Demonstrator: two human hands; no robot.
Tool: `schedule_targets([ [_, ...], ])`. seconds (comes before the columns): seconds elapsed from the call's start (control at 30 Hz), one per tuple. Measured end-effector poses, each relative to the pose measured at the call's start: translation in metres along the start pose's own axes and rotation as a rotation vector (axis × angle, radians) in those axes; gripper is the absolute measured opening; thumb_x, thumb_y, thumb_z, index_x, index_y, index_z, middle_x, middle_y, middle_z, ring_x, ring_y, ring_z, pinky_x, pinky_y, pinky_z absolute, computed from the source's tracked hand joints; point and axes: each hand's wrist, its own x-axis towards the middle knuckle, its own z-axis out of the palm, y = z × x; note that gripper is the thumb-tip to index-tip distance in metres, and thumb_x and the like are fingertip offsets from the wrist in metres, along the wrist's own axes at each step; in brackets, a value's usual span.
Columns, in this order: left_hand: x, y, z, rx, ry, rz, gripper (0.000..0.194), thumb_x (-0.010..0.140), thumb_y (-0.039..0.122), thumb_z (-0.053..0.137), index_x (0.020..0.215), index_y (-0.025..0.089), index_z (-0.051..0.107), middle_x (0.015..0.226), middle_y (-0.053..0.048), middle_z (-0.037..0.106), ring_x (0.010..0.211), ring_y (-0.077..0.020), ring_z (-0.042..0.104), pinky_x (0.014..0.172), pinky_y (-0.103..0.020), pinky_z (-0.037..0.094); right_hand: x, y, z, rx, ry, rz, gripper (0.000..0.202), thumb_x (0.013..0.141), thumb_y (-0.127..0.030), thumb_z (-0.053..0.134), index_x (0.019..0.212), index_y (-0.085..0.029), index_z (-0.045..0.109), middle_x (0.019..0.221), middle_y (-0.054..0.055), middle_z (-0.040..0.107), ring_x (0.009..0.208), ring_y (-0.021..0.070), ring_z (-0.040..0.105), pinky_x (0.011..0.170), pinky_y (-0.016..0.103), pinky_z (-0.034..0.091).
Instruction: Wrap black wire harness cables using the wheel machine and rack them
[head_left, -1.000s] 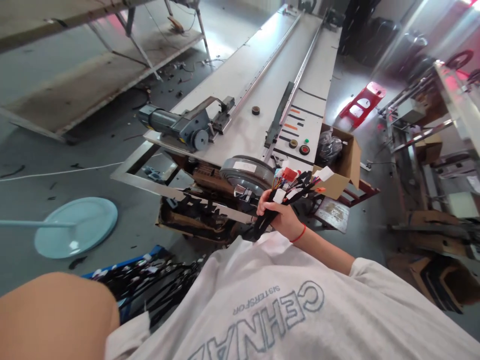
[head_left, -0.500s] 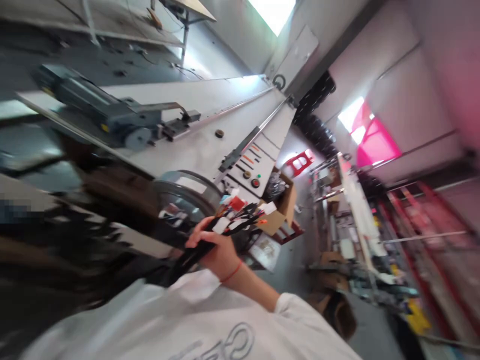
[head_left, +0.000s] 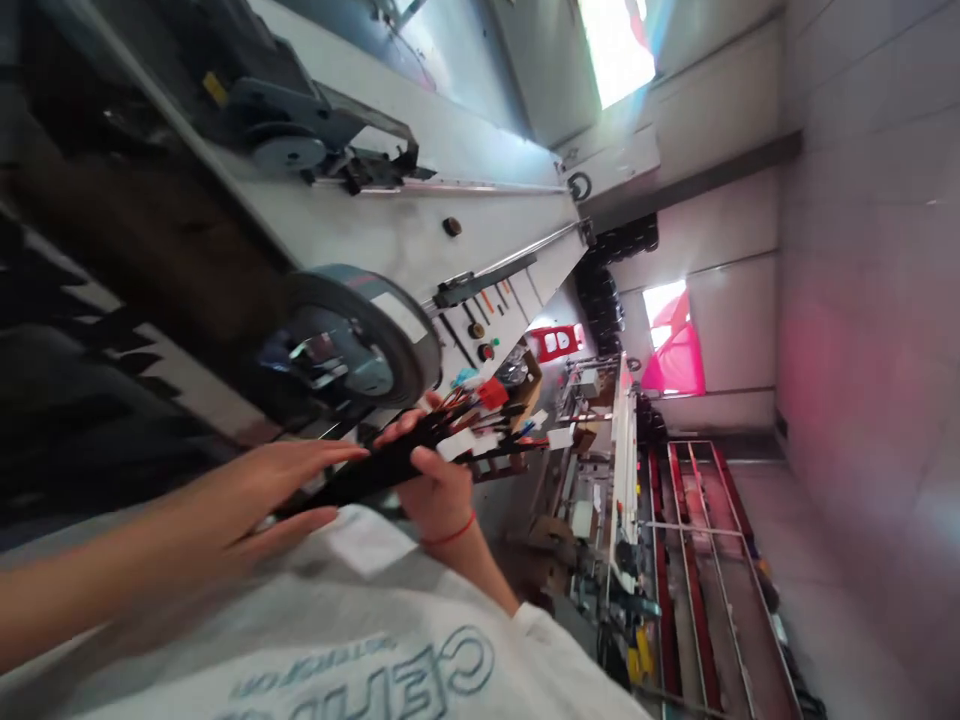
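Observation:
A wiring harness (head_left: 375, 470), a thick black bundle, runs slantwise in front of my chest. Loose wire ends with white, red and blue connectors fan out at its upper right end. Near that end my right hand (head_left: 439, 490), with a red string round the wrist, is closed about the bundle. Farther down, my left hand (head_left: 277, 490) has its nearly straight fingers on one side of the harness and its thumb on the other. The lower end of the bundle is hidden by the left hand and the dark background.
Beyond my hands stands a large dark wheel (head_left: 367, 330) beside a long white machine table (head_left: 480, 220) with rails and buttons. A grey motor unit (head_left: 292, 130) sits on it. Cardboard boxes (head_left: 529, 390) and red racks (head_left: 690, 560) are to the right.
My left hand has come in from the left onto the harness. The right hand still holds it. The camera view has turned, shifting the table and racks leftward.

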Motion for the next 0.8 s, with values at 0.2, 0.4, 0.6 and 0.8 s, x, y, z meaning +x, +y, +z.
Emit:
schedule_targets([
  [0.2, 0.008, -0.004, -0.01, -0.354, -0.29, -0.16, 0.051, 0.086, 0.055, 0.032, 0.084, 0.012, 0.06, 0.073, -0.001, 0.058, 0.068, -0.015, 0.05, 0.065, -0.018, 0.04, 0.008, -0.022, 0.011, -0.246, 0.152, -0.304, 0.036, 0.074, -0.057, 0.065, 0.092, -0.026, 0.058, 0.074, 0.001, 0.047, 0.072, 0.0178, 0.05, 0.077, 0.036, 0.047],
  [0.4, -0.047, -0.029, -0.078, -0.568, -0.746, -0.549, 0.048, 0.076, 0.062, 0.054, 0.081, 0.016, 0.067, 0.059, 0.002, 0.05, 0.059, -0.0149, 0.045, 0.057, -0.021, 0.035, 0.018, 0.009, 0.012, -0.423, -0.443, 0.209, 0.034, 0.068, -0.047, 0.079, 0.07, -0.02, 0.059, 0.06, -0.002, 0.052, 0.06, 0.0137, 0.049, 0.065, 0.03, 0.045],
  [0.6, -0.085, -0.044, -0.068, -1.119, -0.824, -0.756, 0.054, 0.08, 0.058, 0.057, 0.114, 0.016, 0.062, 0.083, -0.005, 0.067, 0.054, -0.0145, 0.055, 0.049, -0.023, 0.039, 0.057, 0.092, 0.02, 0.107, -0.487, 0.61, 0.019, 0.074, -0.04, 0.067, 0.071, -0.022, 0.06, 0.036, -0.011, 0.018, 0.041, 0.0105, 0.026, 0.045, 0.022, 0.029],
  [0.8, -0.081, -0.054, -0.023, -1.391, -0.453, -0.724, 0.036, 0.089, 0.054, 0.049, 0.09, 0.018, 0.051, 0.05, 0.011, 0.022, 0.038, -0.0051, 0.003, 0.033, -0.016, 0.008, 0.093, 0.095, 0.056, 0.361, -0.268, 0.56, 0.015, 0.084, -0.017, 0.054, 0.069, -0.02, 0.054, 0.046, -0.007, 0.029, 0.048, 0.0096, 0.034, 0.049, 0.019, 0.037],
])
